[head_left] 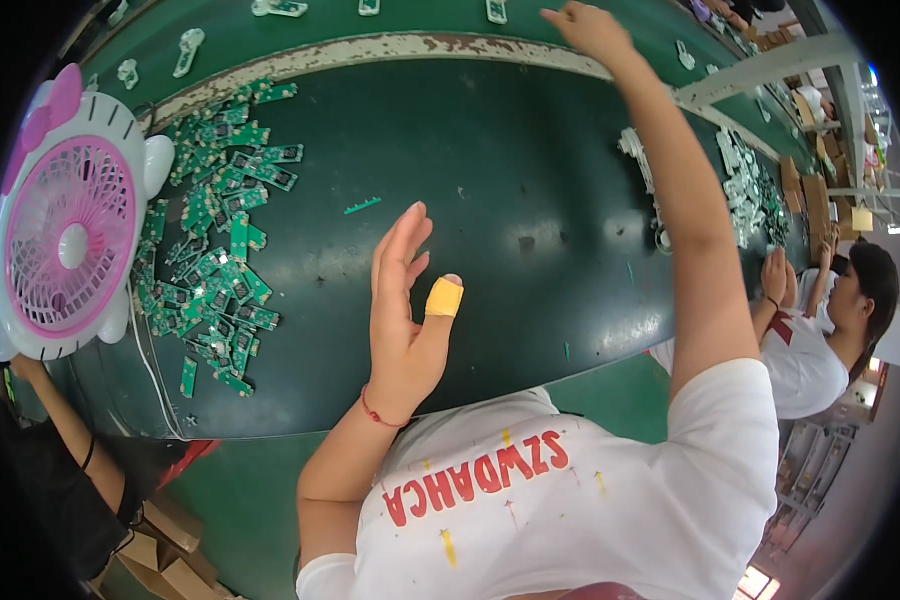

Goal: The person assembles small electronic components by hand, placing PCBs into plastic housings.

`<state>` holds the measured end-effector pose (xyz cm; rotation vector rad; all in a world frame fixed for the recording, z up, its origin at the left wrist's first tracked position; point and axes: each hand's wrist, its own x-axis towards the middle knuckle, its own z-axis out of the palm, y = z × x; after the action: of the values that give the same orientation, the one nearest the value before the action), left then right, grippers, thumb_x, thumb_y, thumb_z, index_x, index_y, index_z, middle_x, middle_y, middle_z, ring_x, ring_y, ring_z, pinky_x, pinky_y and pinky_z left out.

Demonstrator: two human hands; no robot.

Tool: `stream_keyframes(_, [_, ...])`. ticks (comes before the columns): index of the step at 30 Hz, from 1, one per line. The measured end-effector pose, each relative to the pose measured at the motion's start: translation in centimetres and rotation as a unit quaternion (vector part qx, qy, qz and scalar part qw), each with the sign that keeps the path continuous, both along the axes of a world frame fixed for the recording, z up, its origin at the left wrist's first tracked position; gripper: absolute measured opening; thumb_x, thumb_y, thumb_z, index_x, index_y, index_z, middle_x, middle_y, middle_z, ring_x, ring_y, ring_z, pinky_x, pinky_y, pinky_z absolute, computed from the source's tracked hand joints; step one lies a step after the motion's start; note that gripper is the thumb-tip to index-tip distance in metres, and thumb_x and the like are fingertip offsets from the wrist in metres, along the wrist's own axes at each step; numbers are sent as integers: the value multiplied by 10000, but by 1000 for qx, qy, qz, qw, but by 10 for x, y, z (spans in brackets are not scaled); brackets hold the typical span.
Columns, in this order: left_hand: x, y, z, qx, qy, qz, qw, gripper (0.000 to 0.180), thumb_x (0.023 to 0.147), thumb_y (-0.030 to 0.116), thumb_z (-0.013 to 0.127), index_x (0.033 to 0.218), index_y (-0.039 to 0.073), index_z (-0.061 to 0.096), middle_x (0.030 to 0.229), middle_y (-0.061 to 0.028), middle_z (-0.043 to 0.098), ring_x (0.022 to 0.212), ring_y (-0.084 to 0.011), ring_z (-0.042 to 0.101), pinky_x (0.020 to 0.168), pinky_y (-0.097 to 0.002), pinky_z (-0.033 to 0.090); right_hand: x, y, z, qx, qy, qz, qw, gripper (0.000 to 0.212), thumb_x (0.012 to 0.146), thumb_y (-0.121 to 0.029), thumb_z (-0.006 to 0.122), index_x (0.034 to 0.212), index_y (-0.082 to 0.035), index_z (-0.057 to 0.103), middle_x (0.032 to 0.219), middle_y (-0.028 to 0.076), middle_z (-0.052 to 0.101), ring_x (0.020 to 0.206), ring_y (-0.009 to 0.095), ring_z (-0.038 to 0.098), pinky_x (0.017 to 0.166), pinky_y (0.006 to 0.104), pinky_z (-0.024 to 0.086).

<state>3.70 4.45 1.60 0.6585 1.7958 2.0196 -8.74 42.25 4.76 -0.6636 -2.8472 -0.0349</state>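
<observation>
My left hand [407, 325] is raised over the dark green bench top [510, 190], fingers stretched out with nothing in them. Yellow tape [444, 297] wraps its thumb, and a red string bracelet [380, 412] circles the wrist. A thin green strip [362, 205] lies on the bench beyond these fingers. My right arm reaches across the bench, with my right hand [592, 38] over the green belt [420, 22] at the far side. Its fingers are partly bent and a little apart; I see nothing held in them. Closest to it is a small white part [496, 11] on the belt.
Many small green circuit boards [215, 290] lie heaped at left, beside a pink-and-white fan [73, 230]. A chipped ledge [390, 47] borders the belt. White housings [635, 160] and a pile of white parts [745, 190] are at right. Co-workers sit at right [810, 340] and left [55, 480].
</observation>
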Motion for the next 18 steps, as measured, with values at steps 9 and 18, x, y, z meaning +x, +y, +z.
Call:
stream_keyframes(9, [15, 8, 3, 0, 32, -74, 997, 438, 844, 28, 529, 1274, 63, 455, 1261, -111, 466, 1149, -225, 491, 922, -323, 402, 160, 5, -4, -84, -233, 76, 966, 310, 879, -332, 528, 1010, -57, 581, 895, 156, 633, 837, 321, 602, 732, 403, 471])
stream_keyframes(18, [28, 5, -3, -108, 175, -37, 978, 295, 842, 43, 547, 1137, 54, 539, 1091, -118, 556, 912, -257, 586, 730, -309, 482, 157, -161, -7, -426, 104, 160, 884, 296, 930, -288, 481, 1020, -50, 633, 799, 22, 620, 692, 75, 543, 615, 214, 432])
